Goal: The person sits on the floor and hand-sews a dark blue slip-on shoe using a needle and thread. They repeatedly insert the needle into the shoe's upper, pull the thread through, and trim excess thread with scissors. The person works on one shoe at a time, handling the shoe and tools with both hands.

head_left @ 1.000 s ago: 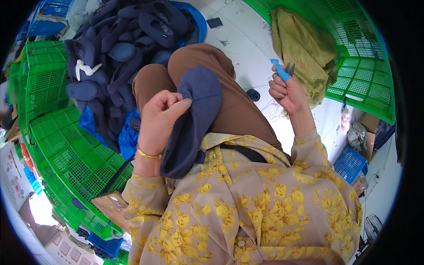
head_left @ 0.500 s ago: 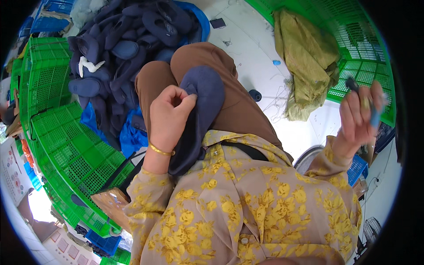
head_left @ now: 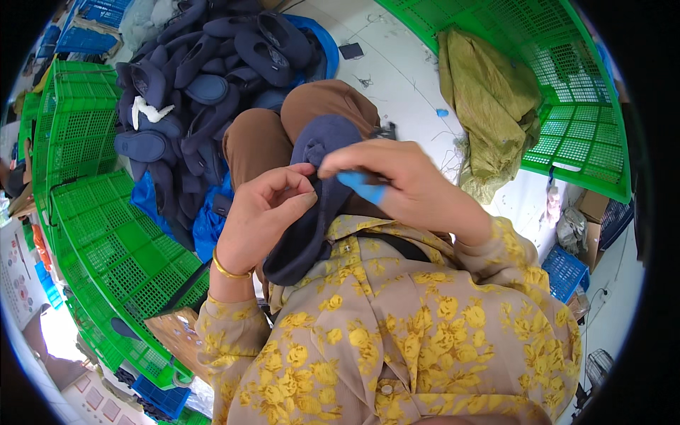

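Observation:
A navy fabric slipper [head_left: 331, 133] rests on my lap with its rounded end pointing away from me. At its left edge is my left hand [head_left: 265, 216], thumb and fingers curled in a pinch against the fabric. A gold bangle circles that wrist. My right hand [head_left: 407, 180] reaches over the slipper from the right, fingertips near a puckered spot on the fabric, with a blue wrap [head_left: 363, 188] around one digit. Curled fingers hold a small dark tool [head_left: 384, 131], whose end pokes out beyond the hand; its kind is unclear. Any thread between the hands is too fine to see.
Many navy slippers [head_left: 205, 92] lie heaped on blue sheeting at the far left. Green plastic crates [head_left: 120, 248] stand along the left, another green crate [head_left: 581, 134] at the far right. An olive sack [head_left: 489, 106] lies on the floor beside it. A blue basket [head_left: 564, 273] sits at right.
My right hand has swung in from the far right to the slipper, bringing the dark tool. My left hand has shifted slightly down and left along the slipper's edge.

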`<control>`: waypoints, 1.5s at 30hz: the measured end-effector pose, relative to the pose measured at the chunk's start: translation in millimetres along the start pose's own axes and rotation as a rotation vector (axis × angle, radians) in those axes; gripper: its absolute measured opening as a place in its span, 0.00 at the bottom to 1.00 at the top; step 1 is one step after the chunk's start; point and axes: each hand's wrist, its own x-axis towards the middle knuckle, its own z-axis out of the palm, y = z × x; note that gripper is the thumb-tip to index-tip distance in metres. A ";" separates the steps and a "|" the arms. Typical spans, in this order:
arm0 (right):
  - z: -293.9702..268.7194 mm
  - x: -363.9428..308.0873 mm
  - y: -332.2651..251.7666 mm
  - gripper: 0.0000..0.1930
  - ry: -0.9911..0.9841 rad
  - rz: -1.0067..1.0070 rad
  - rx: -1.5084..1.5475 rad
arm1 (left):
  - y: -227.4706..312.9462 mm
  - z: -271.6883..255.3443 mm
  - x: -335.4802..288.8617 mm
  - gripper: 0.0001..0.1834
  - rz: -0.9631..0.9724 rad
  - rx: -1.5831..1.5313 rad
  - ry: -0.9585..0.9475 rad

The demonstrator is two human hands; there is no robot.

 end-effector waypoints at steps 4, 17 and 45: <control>18.4 6.4 20.2 0.17 -0.164 0.062 -0.226 | -6.1 -7.0 -0.2 0.01 0.027 -0.158 -0.033; 20.2 8.4 24.7 0.11 -0.169 0.106 -0.126 | -18.7 0.2 6.8 0.04 0.052 -0.212 0.070; -50.1 -58.2 76.4 0.03 0.678 0.384 1.273 | -11.3 27.9 13.5 0.02 0.261 0.439 0.295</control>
